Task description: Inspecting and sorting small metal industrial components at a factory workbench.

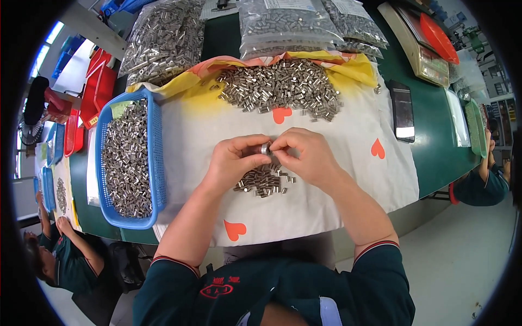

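Over the middle of the white cloth (pixel 196 157), my two hands meet fingertip to fingertip. My left hand (pixel 228 160) is closed, with a small shiny metal cylinder (pixel 265 148) between thumb and forefinger. Right beside that piece, the thumb and fingers of my right hand (pixel 307 156) are pinched together; what they grip is hidden. Just below my fingers lies a small pile of metal cylinders (pixel 263 182). A larger heap of the same cylinders (pixel 280 87) spreads at the far side of the cloth.
On the left stands a blue basket (pixel 157 163) full of metal cylinders. Bulging clear bags (pixel 288 27) of metal parts line the back of the green table (pixel 429 146). A dark phone (pixel 402 111) lies to the right. Other people sit at both sides.
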